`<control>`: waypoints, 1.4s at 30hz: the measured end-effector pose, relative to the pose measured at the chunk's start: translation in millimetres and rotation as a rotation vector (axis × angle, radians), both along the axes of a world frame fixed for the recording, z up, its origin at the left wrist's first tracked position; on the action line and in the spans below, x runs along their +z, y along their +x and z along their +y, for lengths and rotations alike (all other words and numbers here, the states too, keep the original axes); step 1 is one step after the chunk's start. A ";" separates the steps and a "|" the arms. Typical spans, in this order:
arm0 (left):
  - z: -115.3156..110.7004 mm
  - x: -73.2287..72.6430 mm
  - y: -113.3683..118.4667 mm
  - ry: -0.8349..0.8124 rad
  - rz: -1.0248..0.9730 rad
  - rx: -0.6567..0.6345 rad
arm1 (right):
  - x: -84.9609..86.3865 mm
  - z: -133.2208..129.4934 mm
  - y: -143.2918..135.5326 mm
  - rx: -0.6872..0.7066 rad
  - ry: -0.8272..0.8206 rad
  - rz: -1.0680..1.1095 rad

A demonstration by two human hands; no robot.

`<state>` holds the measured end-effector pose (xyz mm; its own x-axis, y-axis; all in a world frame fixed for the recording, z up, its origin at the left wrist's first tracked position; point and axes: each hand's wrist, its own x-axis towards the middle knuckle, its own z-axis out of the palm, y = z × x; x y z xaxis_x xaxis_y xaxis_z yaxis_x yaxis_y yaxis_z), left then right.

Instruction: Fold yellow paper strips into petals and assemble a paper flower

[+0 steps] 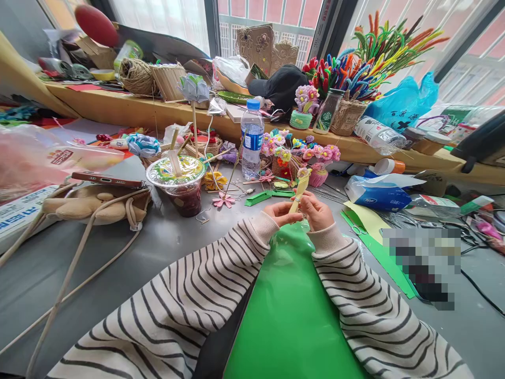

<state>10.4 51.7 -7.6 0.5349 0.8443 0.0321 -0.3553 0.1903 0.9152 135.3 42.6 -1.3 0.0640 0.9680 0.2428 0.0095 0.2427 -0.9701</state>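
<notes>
Over the far end of a glossy green sheet [292, 316], both of my hands come together around a pale yellow paper piece [301, 188], narrow and upright. My left hand [281, 211] pinches its lower part between thumb and fingers. Closed on the same piece from the other side is my right hand [317, 212], its fingertips touching it near the middle. Part of the paper is hidden behind the fingers. Folded green paper strips [258, 198] lie just beyond my left hand. A yellow paper sheet [365, 221] lies to the right of my right hand.
A lidded cup of dark drink [184, 200] and a water bottle [252, 142] stand behind my left hand. Craft flowers [282, 150] crowd the back. At left is a bag [90, 205] with a phone [107, 180] on it. A blue tissue pack [376, 193] lies at right.
</notes>
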 end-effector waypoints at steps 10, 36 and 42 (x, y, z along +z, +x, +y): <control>-4.9 7.5 -3.6 0.301 0.208 0.020 | 3.2 -4.6 -4.4 -0.108 0.099 -0.120; -0.9 10.1 -6.4 0.004 0.011 -0.123 | -10.0 2.6 0.8 -0.042 -0.060 0.176; 1.8 13.1 -12.0 -0.031 0.001 -0.044 | 5.0 2.6 9.4 -0.022 -0.146 0.275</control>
